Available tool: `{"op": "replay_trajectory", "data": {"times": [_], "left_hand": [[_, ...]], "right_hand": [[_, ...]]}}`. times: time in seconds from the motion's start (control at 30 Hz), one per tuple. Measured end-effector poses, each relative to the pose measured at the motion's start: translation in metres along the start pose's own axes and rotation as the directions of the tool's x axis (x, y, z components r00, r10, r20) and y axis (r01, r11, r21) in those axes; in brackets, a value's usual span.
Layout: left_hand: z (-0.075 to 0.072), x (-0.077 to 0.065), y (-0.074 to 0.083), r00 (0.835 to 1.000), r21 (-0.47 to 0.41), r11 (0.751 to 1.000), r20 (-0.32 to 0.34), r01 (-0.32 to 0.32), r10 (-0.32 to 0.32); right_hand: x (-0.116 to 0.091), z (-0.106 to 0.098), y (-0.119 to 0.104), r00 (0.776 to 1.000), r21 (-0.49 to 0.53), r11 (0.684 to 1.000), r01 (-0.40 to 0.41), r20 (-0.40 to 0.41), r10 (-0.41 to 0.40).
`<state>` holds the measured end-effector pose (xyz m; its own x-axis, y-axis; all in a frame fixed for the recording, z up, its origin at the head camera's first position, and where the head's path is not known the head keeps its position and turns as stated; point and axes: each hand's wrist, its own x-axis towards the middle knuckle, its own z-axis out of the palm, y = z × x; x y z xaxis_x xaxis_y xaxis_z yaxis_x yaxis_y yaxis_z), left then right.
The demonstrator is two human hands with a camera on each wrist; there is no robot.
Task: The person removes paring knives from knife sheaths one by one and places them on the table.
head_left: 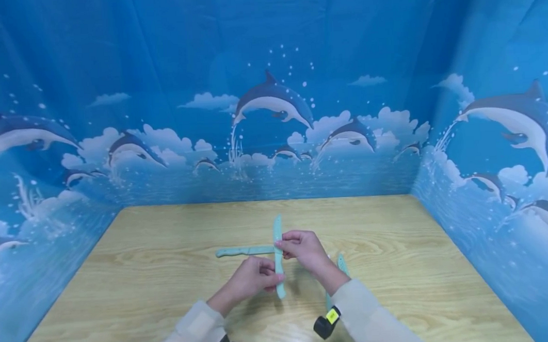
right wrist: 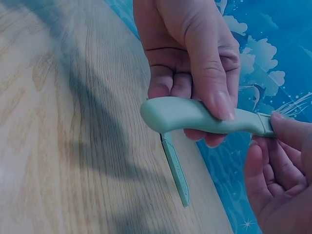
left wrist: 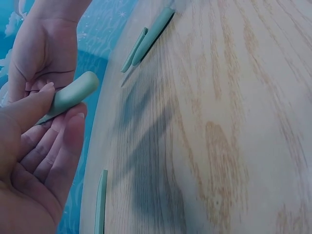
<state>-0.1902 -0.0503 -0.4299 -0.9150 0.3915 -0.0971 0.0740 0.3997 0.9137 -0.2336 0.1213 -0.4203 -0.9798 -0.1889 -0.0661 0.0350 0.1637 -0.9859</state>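
Both hands hold a mint-green knife with a blade cover above the table, its long axis pointing away from me. My left hand pinches the curved handle between thumb and fingers. Farther along, my right hand pinches the knife just past the handle, where the cover begins. A second mint-green knife lies crosswise on the table to the left, its right end hidden behind the held one.
More mint-green pieces lie on the wooden table by the right forearm, partly hidden by it. In the left wrist view a thick piece lies beside a thinner one. A blue dolphin-print curtain surrounds the table.
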Motion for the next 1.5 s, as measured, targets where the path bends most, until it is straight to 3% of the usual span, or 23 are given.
{"op": "replay_trajectory", "data": {"times": [0.8,1.37,1.5], "left_hand": [[0.003,0.001,-0.003,0.999,0.027,0.999,0.004,-0.032,0.032],[0.006,0.002,-0.002,0.999,0.004,0.999,0.003,-0.033,0.033],[0.007,0.003,-0.002,0.999,-0.021,0.999,0.001,-0.036,0.036]], "right_hand": [[0.0,0.001,0.002,1.0,-0.019,1.0,-0.003,-0.025,0.003],[0.001,-0.002,0.003,1.0,-0.001,1.0,-0.008,-0.022,0.008],[-0.003,-0.003,-0.006,1.0,-0.002,1.0,-0.016,-0.019,0.016]]}}
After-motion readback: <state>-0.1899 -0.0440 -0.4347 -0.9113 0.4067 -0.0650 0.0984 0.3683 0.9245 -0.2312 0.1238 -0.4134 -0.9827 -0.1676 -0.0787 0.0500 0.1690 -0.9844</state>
